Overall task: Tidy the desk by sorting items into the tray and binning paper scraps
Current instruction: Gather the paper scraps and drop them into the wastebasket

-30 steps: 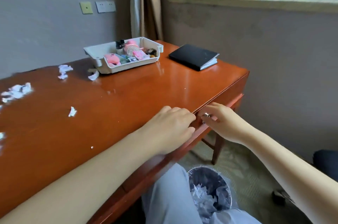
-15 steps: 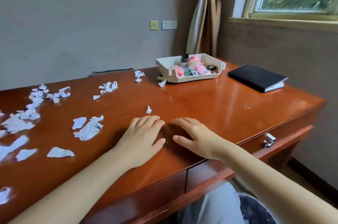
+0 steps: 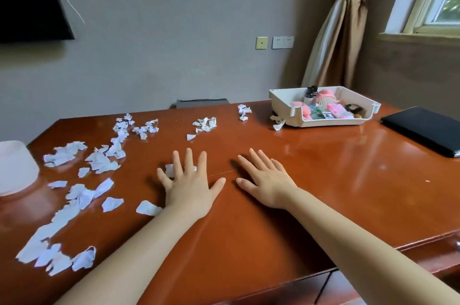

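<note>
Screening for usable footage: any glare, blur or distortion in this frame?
Head view: window daylight throws pale glare streaks across the right of the desk; soft shadows sit beside the left hand and right hand; wide-angle bending tilts the curtain; paper scraps look sharp.

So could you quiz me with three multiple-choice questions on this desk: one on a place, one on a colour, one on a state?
1. Where does the white tray stand?
A) far right part of the desk, toward the curtain
B) by the front edge
C) on the floor

2. What colour is the notebook to the right of the tray?
A) red
B) black
C) white

3. How do the left hand and right hand lie?
A) clenched into fists
B) gripping the tray
C) flat on the desk, fingers spread

Answers:
1 A, the tray sits at the back right, below the curtain.
2 B, its cover is plain black.
3 C, both palms are down with straight fingers.
</note>
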Action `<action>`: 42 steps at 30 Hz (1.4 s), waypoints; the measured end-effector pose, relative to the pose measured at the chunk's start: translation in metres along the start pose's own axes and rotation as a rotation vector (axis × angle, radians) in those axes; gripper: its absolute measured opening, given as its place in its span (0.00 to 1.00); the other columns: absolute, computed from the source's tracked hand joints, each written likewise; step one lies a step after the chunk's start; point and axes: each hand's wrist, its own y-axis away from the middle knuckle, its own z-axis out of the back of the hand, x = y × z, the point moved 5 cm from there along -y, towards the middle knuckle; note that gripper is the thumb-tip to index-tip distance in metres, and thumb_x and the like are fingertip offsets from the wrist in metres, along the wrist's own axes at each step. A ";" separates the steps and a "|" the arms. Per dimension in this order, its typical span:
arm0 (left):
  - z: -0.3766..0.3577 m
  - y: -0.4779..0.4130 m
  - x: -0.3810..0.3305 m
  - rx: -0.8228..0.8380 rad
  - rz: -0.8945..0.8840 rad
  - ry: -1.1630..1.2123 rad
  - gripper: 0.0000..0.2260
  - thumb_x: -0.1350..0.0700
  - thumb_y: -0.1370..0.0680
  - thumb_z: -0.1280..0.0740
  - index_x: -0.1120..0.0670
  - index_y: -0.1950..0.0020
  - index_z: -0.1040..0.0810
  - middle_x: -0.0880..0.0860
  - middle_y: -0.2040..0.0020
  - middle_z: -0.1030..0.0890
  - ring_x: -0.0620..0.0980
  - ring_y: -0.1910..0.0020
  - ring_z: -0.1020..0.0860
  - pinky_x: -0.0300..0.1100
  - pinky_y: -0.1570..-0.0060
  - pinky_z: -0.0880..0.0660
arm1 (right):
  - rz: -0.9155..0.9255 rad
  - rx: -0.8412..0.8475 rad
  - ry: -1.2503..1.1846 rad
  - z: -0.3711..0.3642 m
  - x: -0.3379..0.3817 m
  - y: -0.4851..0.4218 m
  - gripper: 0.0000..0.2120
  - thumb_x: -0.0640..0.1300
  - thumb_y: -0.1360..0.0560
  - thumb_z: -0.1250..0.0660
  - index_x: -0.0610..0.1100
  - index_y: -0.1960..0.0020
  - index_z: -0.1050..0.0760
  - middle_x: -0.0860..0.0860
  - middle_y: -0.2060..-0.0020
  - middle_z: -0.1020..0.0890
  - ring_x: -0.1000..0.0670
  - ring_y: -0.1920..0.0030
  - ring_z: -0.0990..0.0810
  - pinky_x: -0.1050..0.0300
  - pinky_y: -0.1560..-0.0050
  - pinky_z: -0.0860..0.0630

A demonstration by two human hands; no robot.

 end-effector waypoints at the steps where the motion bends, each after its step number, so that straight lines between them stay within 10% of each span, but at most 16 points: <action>1: -0.001 -0.009 0.001 -0.009 0.017 0.019 0.35 0.32 0.24 0.53 0.47 0.23 0.59 0.54 0.22 0.59 0.60 0.24 0.62 0.66 0.30 0.55 | -0.003 0.003 0.004 -0.001 0.001 -0.008 0.29 0.62 0.21 0.55 0.56 0.24 0.57 0.50 0.23 0.58 0.49 0.23 0.61 0.48 0.25 0.59; 18: -0.007 -0.123 -0.004 -0.216 -0.055 0.194 0.28 0.41 0.20 0.47 0.50 0.23 0.49 0.52 0.22 0.48 0.53 0.23 0.51 0.55 0.26 0.51 | -0.219 -0.380 -0.047 0.028 -0.073 -0.112 0.26 0.54 0.22 0.44 0.51 0.26 0.46 0.46 0.23 0.49 0.46 0.23 0.55 0.47 0.25 0.52; 29: -0.010 -0.169 0.016 -0.108 0.184 0.108 0.40 0.27 0.29 0.51 0.47 0.23 0.55 0.53 0.22 0.50 0.58 0.23 0.51 0.63 0.30 0.50 | -0.370 -0.253 -0.097 0.025 -0.111 -0.170 0.24 0.56 0.22 0.49 0.46 0.30 0.39 0.44 0.26 0.41 0.43 0.26 0.44 0.45 0.27 0.45; 37: -0.018 -0.200 0.012 -0.120 -0.011 0.280 0.36 0.31 0.27 0.46 0.43 0.23 0.51 0.48 0.23 0.45 0.52 0.24 0.45 0.58 0.30 0.46 | 0.053 -0.303 -0.248 0.032 -0.086 -0.186 0.22 0.51 0.24 0.39 0.50 0.31 0.34 0.53 0.31 0.30 0.50 0.31 0.33 0.54 0.31 0.37; 42: -0.018 -0.209 0.010 -0.140 -0.105 0.333 0.29 0.36 0.24 0.44 0.42 0.25 0.45 0.46 0.24 0.43 0.49 0.25 0.42 0.53 0.29 0.45 | -0.020 -0.400 -0.254 0.036 -0.092 -0.211 0.28 0.61 0.26 0.41 0.56 0.28 0.39 0.53 0.25 0.41 0.49 0.24 0.47 0.48 0.27 0.48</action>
